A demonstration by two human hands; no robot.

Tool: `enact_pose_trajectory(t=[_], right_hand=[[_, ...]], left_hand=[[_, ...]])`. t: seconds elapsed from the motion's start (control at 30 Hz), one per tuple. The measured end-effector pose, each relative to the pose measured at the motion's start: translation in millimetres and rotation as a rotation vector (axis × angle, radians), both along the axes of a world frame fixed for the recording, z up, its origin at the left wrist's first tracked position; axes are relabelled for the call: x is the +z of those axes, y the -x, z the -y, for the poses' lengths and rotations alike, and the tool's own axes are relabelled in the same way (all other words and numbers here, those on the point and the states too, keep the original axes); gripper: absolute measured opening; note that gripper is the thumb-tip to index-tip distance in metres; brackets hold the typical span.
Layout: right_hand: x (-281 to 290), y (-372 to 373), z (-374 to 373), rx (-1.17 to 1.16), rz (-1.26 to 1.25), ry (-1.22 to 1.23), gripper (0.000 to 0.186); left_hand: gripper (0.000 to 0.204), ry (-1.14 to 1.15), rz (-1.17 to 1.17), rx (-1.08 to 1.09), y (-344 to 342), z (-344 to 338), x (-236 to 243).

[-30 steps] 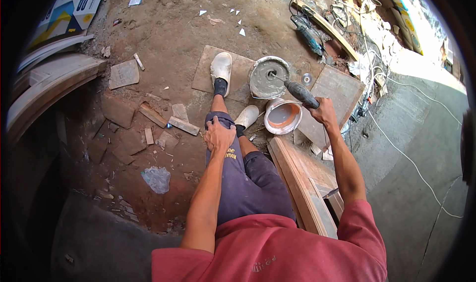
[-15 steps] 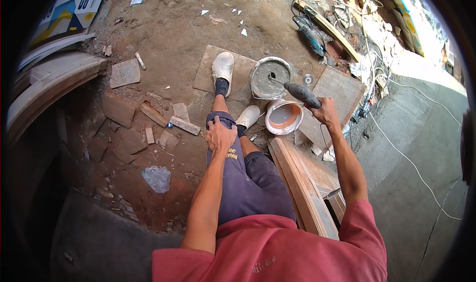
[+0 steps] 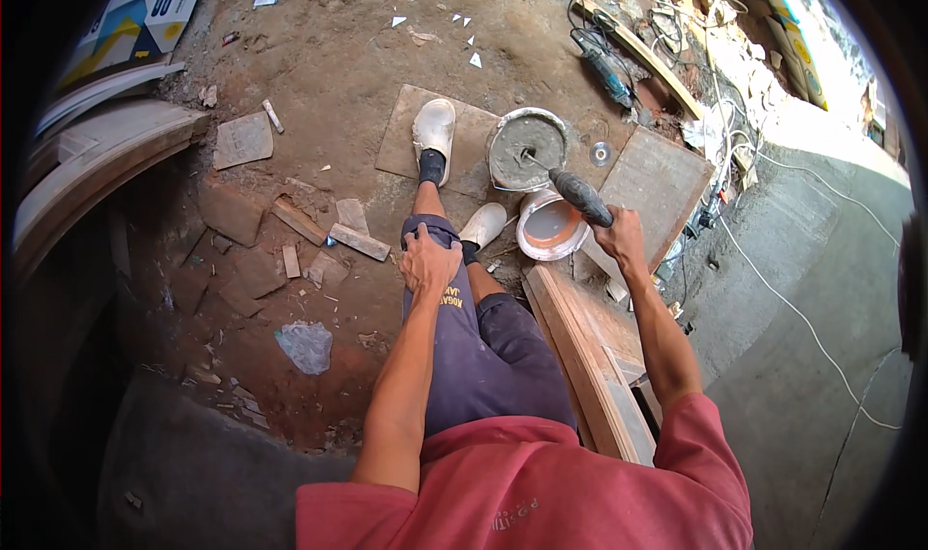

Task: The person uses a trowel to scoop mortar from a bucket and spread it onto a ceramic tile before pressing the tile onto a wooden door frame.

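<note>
since half a second ago the right hand (image 3: 622, 236) has swung the back of the drill (image 3: 580, 197) a little leftward and nearer the body. it grips the drill's back end; the tilted shaft (image 3: 540, 162) dips into grey mix (image 3: 535, 136) in the bucket (image 3: 491, 163), just beside a second bucket (image 3: 546, 253). the left hand (image 3: 432, 260) is curled over the shorts (image 3: 488, 376) near the knee.

Brown earth floor (image 3: 329, 76) beneath a mortar bucket (image 3: 507, 182) — flat board (image 3: 397, 142), wood offcuts (image 3: 359, 242), crumpled plastic bag (image 3: 305, 347)

Brown dirt floor (image 3: 329, 57) lies beside grey concrete (image 3: 812, 241), sunlit at upper right.
</note>
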State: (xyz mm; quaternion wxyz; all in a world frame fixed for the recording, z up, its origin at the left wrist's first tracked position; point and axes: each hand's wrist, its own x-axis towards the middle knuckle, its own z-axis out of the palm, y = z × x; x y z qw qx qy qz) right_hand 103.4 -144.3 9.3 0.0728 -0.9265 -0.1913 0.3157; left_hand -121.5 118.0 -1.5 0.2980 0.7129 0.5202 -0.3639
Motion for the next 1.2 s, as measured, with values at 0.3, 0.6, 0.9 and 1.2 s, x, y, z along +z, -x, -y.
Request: enact_pose_trajectory(t=[0.3, 0.6, 0.9, 1.2], right_hand=[[10, 22, -3, -0.049, -0.011, -0.024, 0.033], [3, 24, -4, -0.110, -0.013, -0.067, 0.034], [4, 25, -2, -0.126, 0.019, -0.078, 0.036], [3, 48, -4, -0.185, 0.060, -0.174, 0.032]], left_hand=[[0.081, 0.007, -0.015, 0.008, 2, 2, 3], [0.080, 0.007, -0.003, -0.005, -1, 1, -1], [0.070, -0.205, 0.397, -0.544, -7, 34, -50], [0.089, 1.198, 0.312, 1.340, -135, 143, -70]])
